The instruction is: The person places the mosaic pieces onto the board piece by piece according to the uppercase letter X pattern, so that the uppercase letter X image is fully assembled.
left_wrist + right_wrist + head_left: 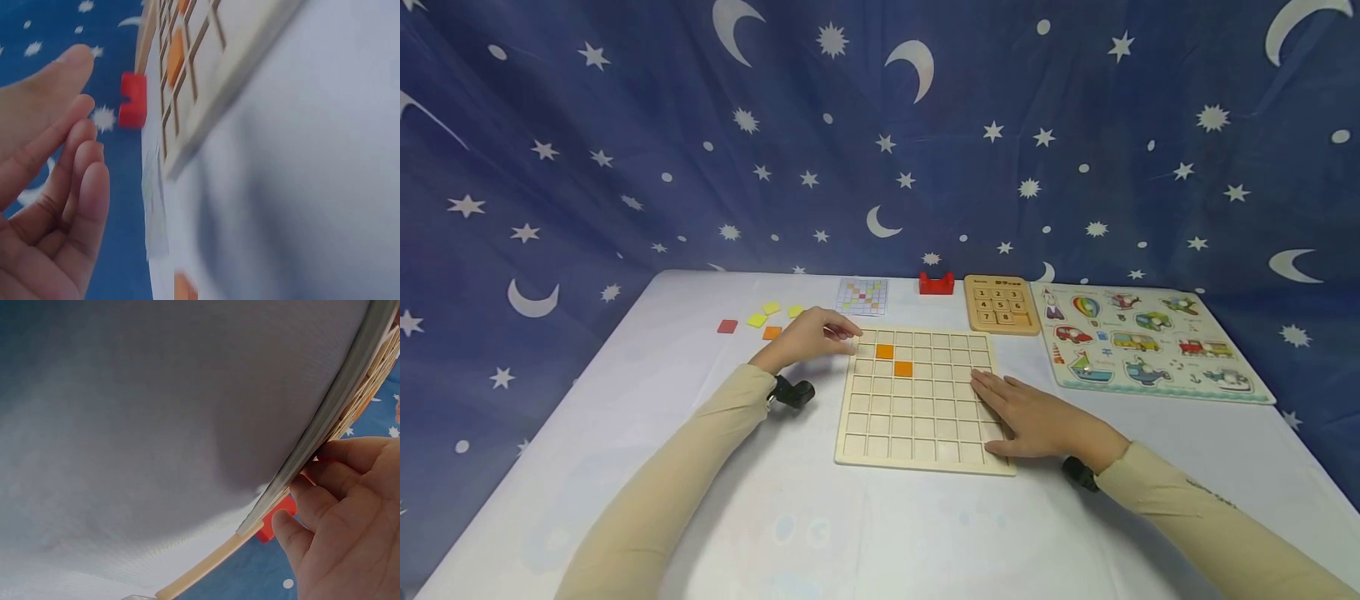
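Note:
A square wooden grid board (904,425) lies on the white table, with two orange tiles (884,352) set diagonally in cells near its upper left. Over the board's upper left edge hovers my left hand (814,335), its fingers loosely bent. The left wrist view shows nothing between its thumb and fingertips (94,184). My right hand (1037,417) rests on the board's right edge with fingers spread. In the right wrist view, those fingers (315,500) lie along the board's rim. Left of the board, behind my left hand, is a loose orange tile (772,333).
A red tile (727,327) and several yellow tiles (757,320) lie at the left. Behind the board are a colored pattern card (862,297), a red holder (936,285) and a number puzzle (1000,305). A vehicle picture puzzle (1157,346) occupies the right side.

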Tool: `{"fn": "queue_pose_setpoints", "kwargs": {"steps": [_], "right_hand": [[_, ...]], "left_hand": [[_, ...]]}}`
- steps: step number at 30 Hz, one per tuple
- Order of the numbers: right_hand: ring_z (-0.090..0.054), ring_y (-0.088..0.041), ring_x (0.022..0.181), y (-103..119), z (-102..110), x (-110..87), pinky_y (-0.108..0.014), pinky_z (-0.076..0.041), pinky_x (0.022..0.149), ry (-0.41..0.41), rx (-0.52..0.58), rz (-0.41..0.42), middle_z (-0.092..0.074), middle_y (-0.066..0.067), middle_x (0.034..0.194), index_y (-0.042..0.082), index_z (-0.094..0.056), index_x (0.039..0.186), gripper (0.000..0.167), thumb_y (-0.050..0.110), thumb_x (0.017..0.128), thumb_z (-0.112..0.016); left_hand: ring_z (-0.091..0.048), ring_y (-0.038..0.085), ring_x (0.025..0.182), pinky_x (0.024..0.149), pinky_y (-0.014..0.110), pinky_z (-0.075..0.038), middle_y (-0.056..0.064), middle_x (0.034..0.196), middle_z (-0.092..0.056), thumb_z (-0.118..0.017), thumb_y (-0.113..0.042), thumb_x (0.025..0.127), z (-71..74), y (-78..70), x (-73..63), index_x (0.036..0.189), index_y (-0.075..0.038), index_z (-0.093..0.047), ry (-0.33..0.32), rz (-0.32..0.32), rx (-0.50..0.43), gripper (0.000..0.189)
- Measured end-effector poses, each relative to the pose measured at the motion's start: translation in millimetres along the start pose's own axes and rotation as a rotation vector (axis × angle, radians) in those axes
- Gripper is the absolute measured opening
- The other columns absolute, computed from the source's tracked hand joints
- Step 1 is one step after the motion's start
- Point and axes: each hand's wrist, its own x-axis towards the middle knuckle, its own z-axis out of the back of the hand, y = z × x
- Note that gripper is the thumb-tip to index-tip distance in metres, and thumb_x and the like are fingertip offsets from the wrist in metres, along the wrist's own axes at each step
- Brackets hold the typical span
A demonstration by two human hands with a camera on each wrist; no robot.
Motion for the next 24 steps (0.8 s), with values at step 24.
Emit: {"fn": "queue_pose_setpoints", "kwargs": {"steps": [24], "right_hand": [[-0.026,-0.033,0.142,-1.0,0.2,-0.2,-0.05,-0.028,0.113,-0.004,0.004,0.005,-0.02,-0.018,0.155,-0.002,-0.022,0.147,0.087,0.051,0.087,-0.056]], "left_hand": [[-0.059,0.031,0.107,0.099,0.044,-0.047,0.02,0.119,-0.063,-0.073,-0.012,0.081,81.3,51.3,-41.4,0.117,-0.003,-0.065,-0.136,0.145,0.115,0.038]]}}
